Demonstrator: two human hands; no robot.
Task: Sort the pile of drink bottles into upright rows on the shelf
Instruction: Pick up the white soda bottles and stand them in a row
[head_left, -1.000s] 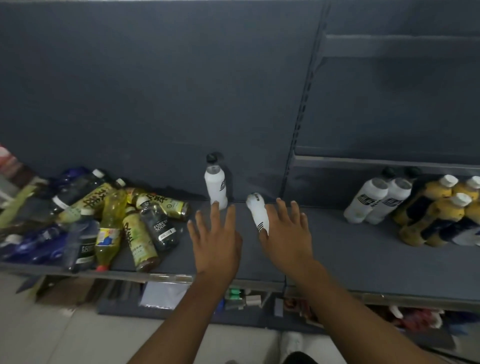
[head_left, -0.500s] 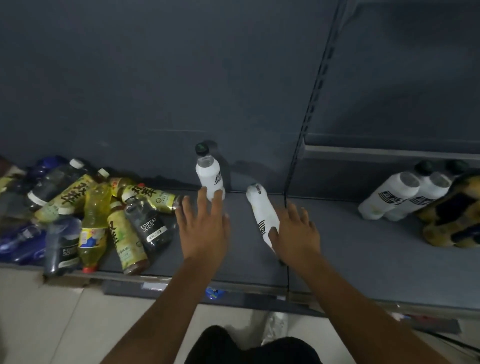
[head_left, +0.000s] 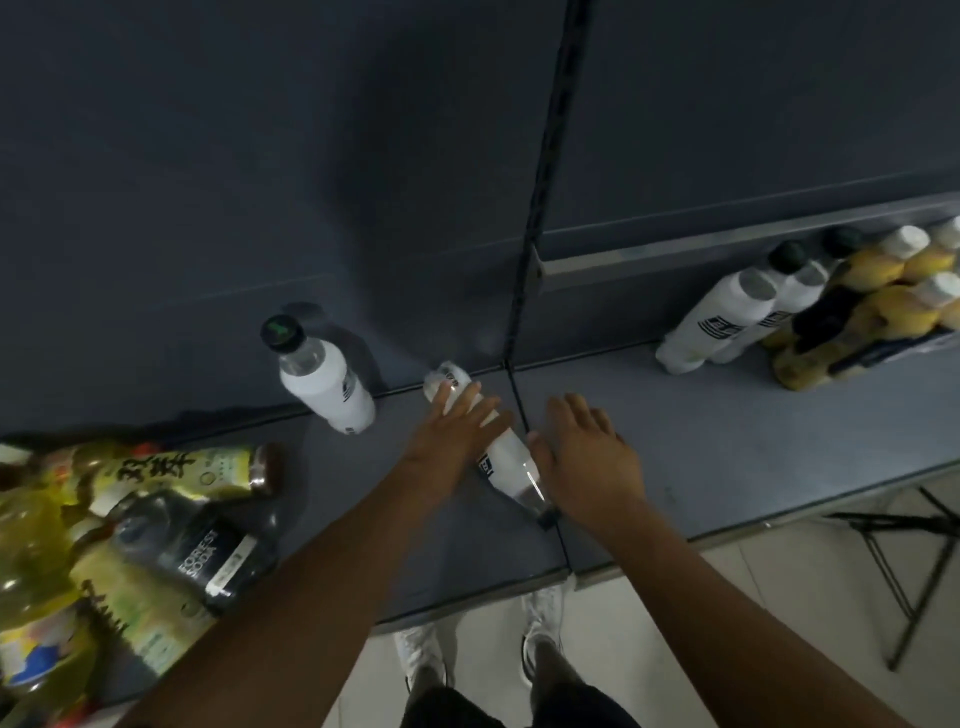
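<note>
A white bottle (head_left: 508, 464) lies on its side on the grey shelf (head_left: 727, 441), black cap toward me, base toward the back panel. My left hand (head_left: 451, 437) is stretched over its far half, fingers flat and apart on top of it. My right hand (head_left: 589, 460) rests palm down just right of its neck, thumb against the bottle, fingers apart. Another white bottle (head_left: 328, 385) with a black cap stands upright against the back panel, left of my hands. The pile of lying bottles (head_left: 156, 519) fills the shelf's left end.
At the right end stand two white bottles (head_left: 727, 317) and several yellow bottles (head_left: 872, 312) in rows. A slotted upright post (head_left: 540, 208) splits the back panel. Bare shelf lies between my hands and those rows. A black folding stand (head_left: 909, 545) is on the floor, right.
My left hand moved right from the bare shelf onto the lying white bottle. My right hand slid off the bottle to its right side. The view swung down and left.
</note>
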